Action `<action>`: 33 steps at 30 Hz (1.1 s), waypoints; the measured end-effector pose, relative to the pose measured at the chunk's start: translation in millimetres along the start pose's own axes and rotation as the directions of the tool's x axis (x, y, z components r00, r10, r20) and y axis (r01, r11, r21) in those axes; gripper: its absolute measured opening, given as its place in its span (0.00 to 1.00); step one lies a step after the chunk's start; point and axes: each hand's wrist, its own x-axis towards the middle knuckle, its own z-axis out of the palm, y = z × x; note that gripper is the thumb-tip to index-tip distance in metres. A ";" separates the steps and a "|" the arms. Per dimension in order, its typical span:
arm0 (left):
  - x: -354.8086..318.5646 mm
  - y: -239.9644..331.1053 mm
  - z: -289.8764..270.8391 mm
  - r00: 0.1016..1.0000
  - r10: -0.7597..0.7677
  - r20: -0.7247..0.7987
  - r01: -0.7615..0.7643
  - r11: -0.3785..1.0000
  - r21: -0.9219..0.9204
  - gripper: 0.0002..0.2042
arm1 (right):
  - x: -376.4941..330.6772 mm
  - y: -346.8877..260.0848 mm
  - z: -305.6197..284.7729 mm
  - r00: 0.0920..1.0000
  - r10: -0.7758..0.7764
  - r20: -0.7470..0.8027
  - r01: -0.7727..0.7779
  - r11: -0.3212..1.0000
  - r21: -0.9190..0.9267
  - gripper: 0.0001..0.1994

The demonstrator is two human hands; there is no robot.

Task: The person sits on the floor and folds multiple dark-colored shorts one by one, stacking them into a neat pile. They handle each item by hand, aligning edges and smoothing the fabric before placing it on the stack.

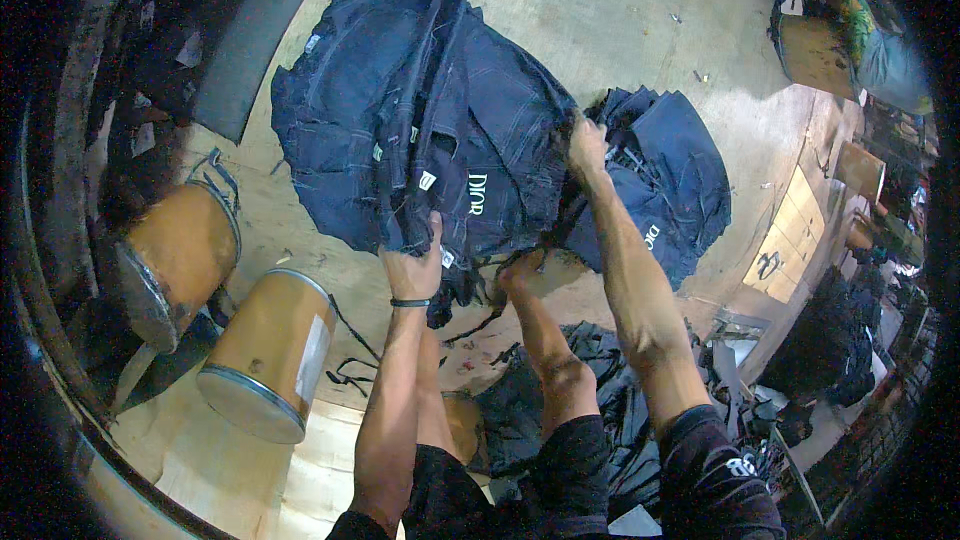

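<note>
A large bundle of dark blue denim pieces [345, 130] with ragged edges, light stitching and small white labels is spread in front of me. My left hand [415, 265] is closed around its near edge, below a raised fold. At the bundle's right corner, my right hand [588, 148] grips the denim edge with its fingers curled; part of them is hidden. Just right of that hand lies a second, smaller pile of dark blue denim [690, 155], also with pale lettering. A dark band circles my left wrist. My bare legs show below, between my forearms.
Two brown drums with metal rims, one nearer [270, 355] and one farther [185, 255], lie at the left. Crumpled dark cloth [570, 400] is near my legs. Dark-handled scissors [768, 265] rest on a pale board at the right. Another person [890, 55] sits at the upper right.
</note>
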 end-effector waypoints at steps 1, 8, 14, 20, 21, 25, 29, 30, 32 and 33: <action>-2.1 1.0 -1.9 0.997 0.065 -0.034 -0.062 0.995 0.076 0.27 | 2.2 10.6 12.8 0.988 -0.135 -0.081 0.138 0.990 0.035 0.28; -27.3 -17.4 23.3 0.944 -0.178 0.276 0.155 0.982 0.103 0.33 | -49.5 -51.7 -26.9 0.977 0.002 -0.211 0.120 0.819 0.561 0.16; -35.4 -20.4 43.2 0.835 -0.351 0.425 0.468 0.858 -0.211 0.30 | -176.4 -117.8 -65.7 0.882 -0.411 0.230 -0.110 0.294 0.950 0.19; -16.6 77.5 -27.1 0.767 -0.207 0.607 0.207 0.976 0.071 0.29 | -186.1 -62.8 -1.9 0.917 -0.396 0.043 0.221 0.596 0.772 0.24; -14.0 99.3 -41.0 0.722 -0.050 0.690 0.081 0.997 -0.013 0.28 | -186.6 -58.6 3.7 0.876 -0.462 0.140 0.256 0.689 0.678 0.26; 1.5 144.9 -33.9 0.488 0.297 0.821 -0.142 0.955 -0.261 0.29 | -231.0 2.3 -48.0 0.960 -0.272 -0.067 0.098 0.101 0.990 0.29; -40.5 155.0 54.8 0.577 0.572 0.583 -0.593 0.785 -0.183 0.26 | -258.0 53.5 -120.7 0.969 -0.226 0.104 -0.043 0.258 0.965 0.30; -53.7 159.9 75.6 0.608 0.537 0.584 -0.521 0.826 -0.217 0.26 | -262.2 68.5 -133.2 0.969 -0.182 0.169 -0.096 0.352 0.931 0.30; -75.9 179.3 106.8 0.616 0.515 0.597 -0.461 0.849 -0.257 0.26 | -272.1 103.5 -148.0 0.995 -0.075 0.062 -0.027 0.400 0.916 0.30; -81.5 192.6 118.9 0.599 0.521 0.608 -0.471 0.844 -0.259 0.26 | -269.6 119.9 -149.7 0.998 -0.050 0.040 -0.019 0.366 0.930 0.31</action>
